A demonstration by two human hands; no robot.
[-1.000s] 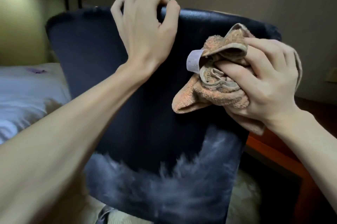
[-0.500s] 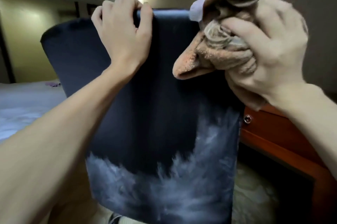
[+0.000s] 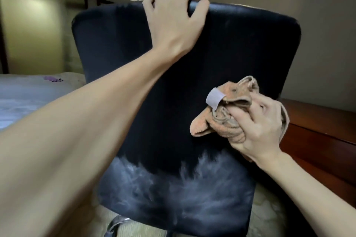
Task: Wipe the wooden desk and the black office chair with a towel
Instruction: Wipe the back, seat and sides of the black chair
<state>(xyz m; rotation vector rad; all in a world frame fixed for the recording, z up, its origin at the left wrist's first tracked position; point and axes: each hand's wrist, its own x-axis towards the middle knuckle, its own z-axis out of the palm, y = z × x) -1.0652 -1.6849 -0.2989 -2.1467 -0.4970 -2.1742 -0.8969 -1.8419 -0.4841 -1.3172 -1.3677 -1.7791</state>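
1. Bed (image 3: 28, 98): pale cover, far left, behind the chair. A small purple item (image 3: 52, 78) lies on it, too blurred to identify.
2. Left hand (image 3: 173, 22): clamped on the top edge of the chair back, fingers and thumb curled over it. It holds that edge as it did half a second ago.
3. Chair (image 3: 240, 48): black, seen from behind, with a smooth leather-like back and rounded corners. The upper part is dark and even; the lower part carries greyish feathered streaks. A chrome base part (image 3: 113, 225) shows below its lower left corner.
4. Towel (image 3: 223, 123): orange-brown terry, bunched into a wad, with a pale tag (image 3: 213, 100) sticking out at upper left. It lies against the chair back at mid-height, near the right edge. Half a second ago it was up at the top edge.
5. Right hand (image 3: 258, 128): fingers curled tight round the towel, holding it to the chair.
6. Desk (image 3: 317, 132): reddish-brown polished wood, flat top, right of the chair and just behind its right edge.
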